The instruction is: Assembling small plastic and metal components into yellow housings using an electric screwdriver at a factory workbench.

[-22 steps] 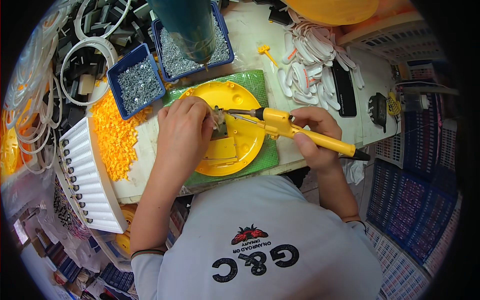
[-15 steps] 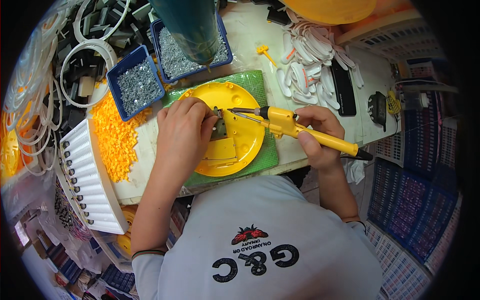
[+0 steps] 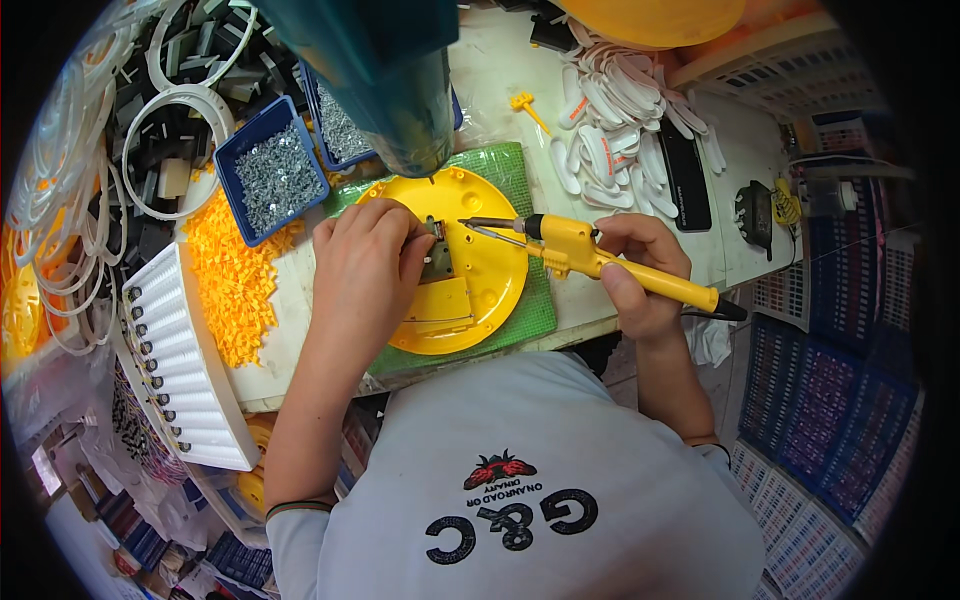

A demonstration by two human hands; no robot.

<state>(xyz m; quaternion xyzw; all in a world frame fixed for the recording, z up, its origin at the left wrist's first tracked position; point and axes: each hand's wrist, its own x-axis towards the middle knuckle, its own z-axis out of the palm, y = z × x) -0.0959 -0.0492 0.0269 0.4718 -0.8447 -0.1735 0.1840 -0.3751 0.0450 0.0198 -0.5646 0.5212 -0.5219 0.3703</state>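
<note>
A yellow round plastic housing lies on a green mat in front of me. Inside it sits a small dark metal plate. My left hand bends over the housing's left side, its thumb and fingers pinched together at the plate; what they grip is too small and covered to name. In my right hand is a yellow soldering gun with a solder-feed tube. Its tip points left, just right of the plate, over the housing; contact cannot be made out.
A teal cylindrical tool hangs above the housing's far edge. Blue trays of screws stand at the far left, near loose yellow parts and a white ribbed tray. White plastic pieces are heaped at the far right.
The hanging teal tool looks larger and lower, now reaching the housing's far edge and covering more of the rear screw tray. Both hands and the soldering gun stay almost where they were.
</note>
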